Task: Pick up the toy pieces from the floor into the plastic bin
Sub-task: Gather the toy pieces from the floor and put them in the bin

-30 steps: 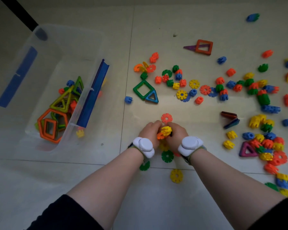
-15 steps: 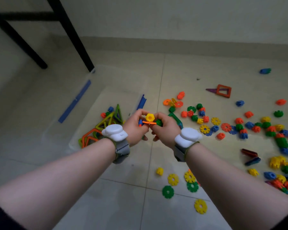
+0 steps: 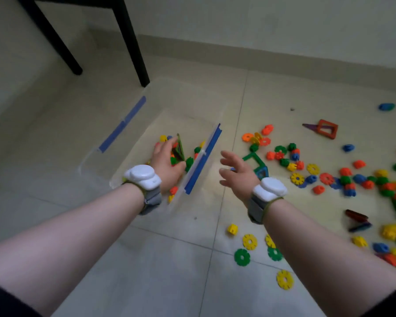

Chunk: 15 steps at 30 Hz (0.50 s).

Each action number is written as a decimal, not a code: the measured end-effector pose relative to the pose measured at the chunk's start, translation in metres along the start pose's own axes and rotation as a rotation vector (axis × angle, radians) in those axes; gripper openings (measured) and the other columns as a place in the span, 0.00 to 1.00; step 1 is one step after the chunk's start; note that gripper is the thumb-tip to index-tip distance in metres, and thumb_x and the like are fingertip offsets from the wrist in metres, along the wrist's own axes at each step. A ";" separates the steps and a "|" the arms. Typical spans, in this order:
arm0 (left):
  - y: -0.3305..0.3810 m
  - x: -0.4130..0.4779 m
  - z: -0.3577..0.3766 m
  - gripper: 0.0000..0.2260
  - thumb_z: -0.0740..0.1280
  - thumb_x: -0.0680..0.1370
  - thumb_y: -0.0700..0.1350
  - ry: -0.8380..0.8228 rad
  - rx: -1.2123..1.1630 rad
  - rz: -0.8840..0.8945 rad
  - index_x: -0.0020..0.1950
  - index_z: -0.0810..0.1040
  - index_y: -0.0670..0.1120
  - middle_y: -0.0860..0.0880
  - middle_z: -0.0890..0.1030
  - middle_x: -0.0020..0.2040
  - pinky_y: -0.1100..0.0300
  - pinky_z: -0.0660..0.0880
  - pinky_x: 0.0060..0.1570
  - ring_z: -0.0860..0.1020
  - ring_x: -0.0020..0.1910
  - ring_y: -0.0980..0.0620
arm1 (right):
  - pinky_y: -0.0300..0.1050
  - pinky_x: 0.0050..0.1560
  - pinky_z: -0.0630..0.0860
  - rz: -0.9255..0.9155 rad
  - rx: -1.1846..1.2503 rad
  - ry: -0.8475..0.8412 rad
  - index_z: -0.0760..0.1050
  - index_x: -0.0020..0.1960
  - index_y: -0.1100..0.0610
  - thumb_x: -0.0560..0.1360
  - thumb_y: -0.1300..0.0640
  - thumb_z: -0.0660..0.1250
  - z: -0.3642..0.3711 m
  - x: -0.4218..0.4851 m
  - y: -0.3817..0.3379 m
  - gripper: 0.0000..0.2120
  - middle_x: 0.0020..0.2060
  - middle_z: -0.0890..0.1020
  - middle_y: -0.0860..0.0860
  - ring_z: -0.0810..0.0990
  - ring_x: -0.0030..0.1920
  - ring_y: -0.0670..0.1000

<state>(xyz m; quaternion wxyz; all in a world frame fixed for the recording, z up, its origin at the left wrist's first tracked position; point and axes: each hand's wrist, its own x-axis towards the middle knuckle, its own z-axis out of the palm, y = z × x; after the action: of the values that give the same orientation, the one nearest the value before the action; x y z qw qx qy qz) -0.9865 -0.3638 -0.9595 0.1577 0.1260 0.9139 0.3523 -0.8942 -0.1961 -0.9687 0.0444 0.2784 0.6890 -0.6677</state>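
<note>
A clear plastic bin [image 3: 201, 156] with blue handles lies on the tiled floor at centre left, holding several coloured toy pieces [image 3: 190, 161]. My left hand [image 3: 167, 161] is inside the bin above those pieces, fingers spread, holding nothing. My right hand [image 3: 236, 170] hovers just right of the bin's near blue rim, fingers apart and empty. Many coloured toy pieces [image 3: 327, 178] lie scattered over the floor to the right. A green square magnetic frame [image 3: 253, 156] and a blue triangle [image 3: 262, 172] lie partly hidden behind my right hand.
Two black furniture legs [image 3: 133, 42] stand behind the bin near the wall. Flat gear discs, yellow [image 3: 249, 241] and green [image 3: 242, 257], lie near my right forearm. An orange square frame [image 3: 327, 129] sits at far right. Bare tiles stretch at the lower left.
Both hands carried a handful of pieces from the floor over to the bin. The left hand has moved into the bin and opened; the right hand has opened beside it. The pieces are out of my hands.
</note>
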 end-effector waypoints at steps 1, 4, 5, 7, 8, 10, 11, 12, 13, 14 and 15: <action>0.005 -0.002 0.002 0.29 0.66 0.74 0.41 -0.014 0.034 0.089 0.73 0.61 0.49 0.44 0.63 0.72 0.64 0.59 0.65 0.64 0.71 0.48 | 0.48 0.51 0.77 -0.004 -0.074 0.045 0.67 0.70 0.53 0.77 0.65 0.61 -0.014 -0.001 0.014 0.22 0.63 0.73 0.54 0.76 0.48 0.48; 0.021 -0.019 0.040 0.28 0.68 0.73 0.41 -0.170 0.054 0.253 0.72 0.64 0.48 0.44 0.66 0.68 0.59 0.66 0.67 0.68 0.67 0.46 | 0.53 0.53 0.78 0.080 -0.319 0.141 0.69 0.68 0.50 0.76 0.59 0.64 -0.065 -0.023 0.064 0.21 0.62 0.75 0.53 0.78 0.53 0.53; 0.022 -0.027 0.055 0.28 0.68 0.73 0.41 -0.238 0.066 0.271 0.72 0.64 0.48 0.44 0.67 0.68 0.56 0.69 0.66 0.69 0.65 0.46 | 0.51 0.52 0.77 0.118 -0.384 0.149 0.69 0.68 0.50 0.76 0.58 0.64 -0.079 -0.031 0.079 0.21 0.62 0.75 0.53 0.77 0.55 0.54; 0.022 -0.043 0.094 0.28 0.68 0.74 0.42 -0.382 0.120 0.268 0.72 0.63 0.49 0.45 0.67 0.68 0.56 0.70 0.63 0.70 0.64 0.46 | 0.50 0.53 0.75 0.209 -0.518 0.150 0.67 0.69 0.51 0.76 0.56 0.65 -0.107 -0.046 0.110 0.22 0.62 0.73 0.55 0.77 0.56 0.56; 0.018 -0.050 0.111 0.28 0.67 0.74 0.43 -0.448 0.163 0.245 0.72 0.63 0.49 0.45 0.66 0.68 0.56 0.70 0.63 0.70 0.64 0.46 | 0.50 0.54 0.75 0.251 -0.575 0.150 0.67 0.69 0.52 0.76 0.54 0.65 -0.116 -0.052 0.123 0.22 0.62 0.73 0.56 0.76 0.57 0.57; 0.003 -0.060 0.132 0.28 0.67 0.74 0.45 -0.543 0.267 0.192 0.73 0.62 0.50 0.44 0.66 0.68 0.56 0.70 0.64 0.71 0.64 0.45 | 0.51 0.58 0.73 0.295 -0.692 0.156 0.68 0.68 0.53 0.75 0.52 0.66 -0.119 -0.059 0.137 0.22 0.63 0.71 0.58 0.76 0.58 0.59; -0.002 -0.063 0.144 0.29 0.67 0.75 0.46 -0.574 0.319 0.175 0.73 0.62 0.50 0.43 0.66 0.68 0.56 0.69 0.64 0.71 0.64 0.44 | 0.52 0.61 0.72 0.309 -0.749 0.174 0.69 0.67 0.53 0.74 0.52 0.67 -0.119 -0.061 0.142 0.23 0.63 0.70 0.58 0.75 0.59 0.61; -0.006 -0.068 0.156 0.29 0.67 0.74 0.47 -0.597 0.364 0.154 0.73 0.62 0.50 0.42 0.67 0.68 0.55 0.69 0.65 0.71 0.64 0.43 | 0.52 0.62 0.71 0.326 -0.801 0.192 0.69 0.67 0.53 0.73 0.51 0.68 -0.120 -0.063 0.146 0.24 0.63 0.70 0.59 0.73 0.60 0.62; -0.009 -0.071 0.165 0.28 0.67 0.74 0.48 -0.601 0.391 0.134 0.73 0.62 0.50 0.42 0.67 0.67 0.55 0.69 0.65 0.71 0.64 0.42 | 0.51 0.63 0.70 0.348 -0.839 0.209 0.69 0.67 0.54 0.72 0.50 0.69 -0.120 -0.063 0.149 0.25 0.64 0.69 0.59 0.72 0.61 0.63; -0.010 -0.073 0.174 0.28 0.68 0.74 0.48 -0.597 0.407 0.112 0.73 0.63 0.50 0.42 0.67 0.67 0.55 0.69 0.64 0.72 0.63 0.42 | 0.51 0.63 0.69 0.375 -0.867 0.223 0.69 0.67 0.54 0.72 0.48 0.69 -0.119 -0.064 0.152 0.26 0.64 0.68 0.59 0.71 0.61 0.63; -0.011 -0.076 0.182 0.28 0.68 0.73 0.49 -0.590 0.417 0.093 0.72 0.65 0.50 0.42 0.67 0.66 0.56 0.69 0.64 0.72 0.62 0.41 | 0.51 0.62 0.69 0.404 -0.878 0.229 0.69 0.67 0.54 0.71 0.47 0.70 -0.119 -0.064 0.155 0.27 0.63 0.68 0.59 0.70 0.61 0.64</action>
<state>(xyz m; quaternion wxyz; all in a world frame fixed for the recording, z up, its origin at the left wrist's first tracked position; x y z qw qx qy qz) -0.8499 -0.2879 -1.0793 0.3690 0.2932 0.8746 0.1139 -0.7346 -0.1122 -1.0674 0.2099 0.4330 0.8379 -0.2575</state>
